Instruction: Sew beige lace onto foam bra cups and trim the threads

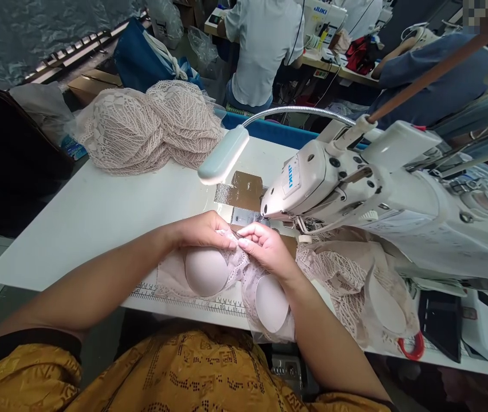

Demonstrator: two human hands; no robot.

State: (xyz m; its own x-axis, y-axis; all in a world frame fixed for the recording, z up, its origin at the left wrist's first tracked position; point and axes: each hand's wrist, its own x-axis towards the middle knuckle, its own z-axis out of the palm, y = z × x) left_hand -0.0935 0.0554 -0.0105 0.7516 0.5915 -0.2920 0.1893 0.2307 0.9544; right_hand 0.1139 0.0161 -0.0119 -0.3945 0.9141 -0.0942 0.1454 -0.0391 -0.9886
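A pale pink lace bra with two smooth moulded cups lies across the front of the white table, its middle lifted between my hands. My left hand is closed on the lace at the centre, left of the join. Close against it, my right hand pinches the same lace edge, fingertips nearly touching the left ones. A small dark pointed thing shows between the fingertips, too small to name. Just beyond my hands is the needle area of a white sewing machine.
A lit lamp on a bendy neck hangs over the table. A pile of lace pieces sits at the back left. More lace with a cup, red-handled scissors and a dark tablet-like thing lie right. Other people sit beyond.
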